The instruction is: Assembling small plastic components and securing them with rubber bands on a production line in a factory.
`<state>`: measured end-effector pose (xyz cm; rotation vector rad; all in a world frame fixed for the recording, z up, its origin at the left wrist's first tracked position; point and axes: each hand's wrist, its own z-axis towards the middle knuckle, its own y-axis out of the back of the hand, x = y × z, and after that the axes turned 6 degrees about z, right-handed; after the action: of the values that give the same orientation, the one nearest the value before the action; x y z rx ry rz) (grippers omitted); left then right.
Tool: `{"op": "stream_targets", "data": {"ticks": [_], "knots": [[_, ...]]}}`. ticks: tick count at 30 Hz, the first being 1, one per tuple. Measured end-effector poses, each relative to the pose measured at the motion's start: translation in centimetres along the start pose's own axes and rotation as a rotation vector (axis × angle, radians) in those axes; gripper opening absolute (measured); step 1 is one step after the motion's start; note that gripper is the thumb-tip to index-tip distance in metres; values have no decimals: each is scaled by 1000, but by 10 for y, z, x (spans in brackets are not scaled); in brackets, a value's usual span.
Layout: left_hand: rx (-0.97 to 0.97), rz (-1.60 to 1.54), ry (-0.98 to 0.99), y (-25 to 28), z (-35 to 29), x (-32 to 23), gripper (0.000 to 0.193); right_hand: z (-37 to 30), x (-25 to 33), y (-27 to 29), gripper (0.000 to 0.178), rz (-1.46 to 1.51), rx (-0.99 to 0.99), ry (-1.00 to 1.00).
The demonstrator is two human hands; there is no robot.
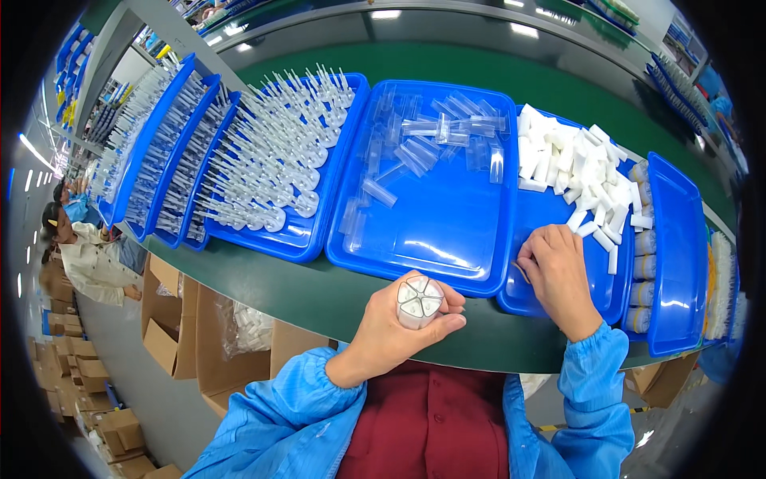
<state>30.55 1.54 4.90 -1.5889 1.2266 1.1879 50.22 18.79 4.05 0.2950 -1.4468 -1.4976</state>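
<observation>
My left hand (391,327) is wrapped round a short round bundle (420,297) of several wedge-shaped segments, whitish inside with clear edges. Its segmented end faces up. My right hand (556,275) is above the near part of a blue tray (527,300), beside a heap of white foam-like wedge pieces (563,160). The right fingers are bent and drawn together; what they hold, if anything, is hidden. Between the hands and farther off lies another blue tray (447,231), holding scattered clear plastic tubes (411,156).
Left of the clear tubes, a blue tray (297,244) bears rows of thin-stemmed clear parts (271,152). More loaded trays (171,152) lean farther left. At right, a tilted blue tray (678,263) stands beside round bundles (643,267). Cardboard boxes (219,343) sit below the green table edge (263,283).
</observation>
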Motion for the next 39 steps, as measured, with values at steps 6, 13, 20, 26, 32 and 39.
{"op": "stream_targets", "data": {"ticks": [6, 13, 20, 26, 32, 39], "knots": [[-108, -27, -154, -5, 2, 3, 26, -12, 46, 8, 11, 363, -99, -88], [-150, -29, -222, -14, 9, 4, 21, -27, 76, 5, 32, 1329, -50, -211], [302, -453, -79, -15, 17, 12, 25, -16, 77, -16, 65, 787, -204, 113], [300, 561, -430, -5, 16, 16, 24, -3, 63, 10, 78, 363, 159, 352], [100, -199, -87, 31, 11, -12, 33, -15, 65, 13, 52, 430, 71, 263], [-311, -30, -646, -11, 1, -21, 36, -1, 100, 24, 52, 2239, -476, -360]]}}
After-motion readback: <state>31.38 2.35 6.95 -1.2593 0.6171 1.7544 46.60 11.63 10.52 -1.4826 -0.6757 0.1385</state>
